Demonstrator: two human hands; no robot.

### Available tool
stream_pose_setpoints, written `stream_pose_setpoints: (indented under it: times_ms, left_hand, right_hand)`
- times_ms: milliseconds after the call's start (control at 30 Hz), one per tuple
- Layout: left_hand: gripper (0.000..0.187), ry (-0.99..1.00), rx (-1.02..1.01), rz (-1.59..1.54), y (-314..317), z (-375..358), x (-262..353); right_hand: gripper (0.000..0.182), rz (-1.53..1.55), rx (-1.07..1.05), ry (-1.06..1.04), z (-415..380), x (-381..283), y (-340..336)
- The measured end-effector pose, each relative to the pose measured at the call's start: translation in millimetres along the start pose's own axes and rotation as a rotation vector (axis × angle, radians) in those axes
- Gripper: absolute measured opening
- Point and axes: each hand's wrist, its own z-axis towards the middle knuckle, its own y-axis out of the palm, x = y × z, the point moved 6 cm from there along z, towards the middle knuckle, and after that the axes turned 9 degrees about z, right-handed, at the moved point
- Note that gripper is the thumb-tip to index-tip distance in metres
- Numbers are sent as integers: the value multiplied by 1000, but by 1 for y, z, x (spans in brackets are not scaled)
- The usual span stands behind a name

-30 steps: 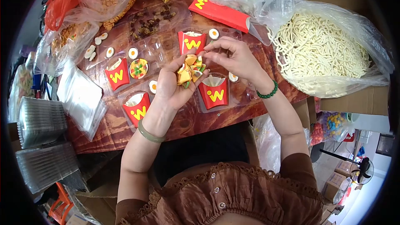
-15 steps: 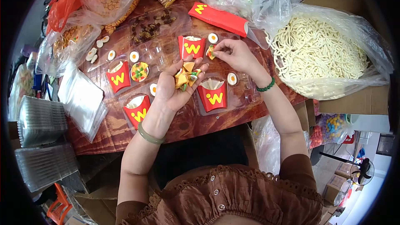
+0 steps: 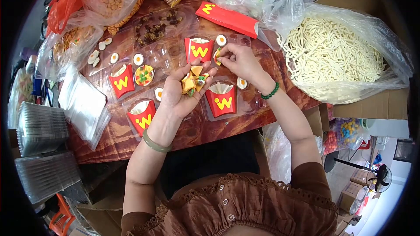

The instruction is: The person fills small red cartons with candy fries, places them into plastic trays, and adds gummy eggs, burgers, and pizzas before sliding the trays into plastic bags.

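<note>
Palm up, my left hand [image 3: 174, 98] cradles several small yellow taco-shaped candies [image 3: 189, 83] with green and white bits. The fingertips of my right hand [image 3: 240, 63] pinch one more taco-shaped candy [image 3: 216, 55], partly hidden by the fingers. It is just right of a red fries carton [image 3: 199, 52] with a yellow logo and below a fried-egg candy [image 3: 221, 40]. Below the hands, another red carton [image 3: 222, 102] with pale sticks sits in a clear tray beside an egg candy [image 3: 242, 83]. Left of my left hand lies a round pizza-like candy [image 3: 144, 75].
A large bag of pale stick candies [image 3: 332, 57] stands in a cardboard box at right. Flat red cartons [image 3: 227, 19] lie at the back. Dark candies [image 3: 157, 28] sit in a clear tray. Clear bags [image 3: 85, 102] and stacked plastic trays [image 3: 41, 129] are at left.
My right hand has shifted slightly left, with the taco-shaped candy still pinched beside the carton. My left hand keeps cupping its candies. The whole view has shifted slightly.
</note>
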Motion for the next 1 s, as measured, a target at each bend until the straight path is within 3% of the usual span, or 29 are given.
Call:
stream_pose_setpoints:
  times_ms: [100,200,267,333,400,467,533,600,633,667,733,767,1000]
  left_hand:
    - [29,-5,-7,-3,0,0,-1]
    - [32,-6,-59,2,6,-3,-3]
    - [33,-18,-58,3,9,-5,-3]
    - [33,-19,-84,17,5,-2,-6]
    - [32,-34,-112,38,4,0,-13]
    - [31,-39,-75,88,5,2,-16]
    - [30,-38,-70,98,5,2,-14]
    - [29,-39,-54,106,1,0,-12]
    - [28,-36,-37,78,0,-1,-11]
    - [28,-33,-22,52,-1,-1,-9]
    - [27,-31,-7,48,-3,0,-8]
    - [27,-26,8,42,-4,2,-7]
    - [28,-43,13,35,-4,5,-8]
  right_hand:
    - [12,-30,31,32,1,-2,-2]
    - [15,-108,-10,-118,-1,-10,-1]
    - [15,-91,97,-151,-6,-40,-13]
    - [13,-2,70,-81,-9,-59,-14]
    - [12,27,-117,-304,-14,-79,2]
    - [11,-18,-132,-326,-17,-81,4]
    - [9,122,-102,-172,-21,-80,-2]
    - [7,624,-17,45,-27,-76,-10]
    - [7,185,67,-55,-23,-60,-22]
    - [7,185,65,-56,-21,-51,-24]
    - [7,-154,49,-125,-20,-40,-27]
    - [9,-285,6,-306,-19,-36,-22]
    - [16,-205,-187,-327,-22,-17,-18]
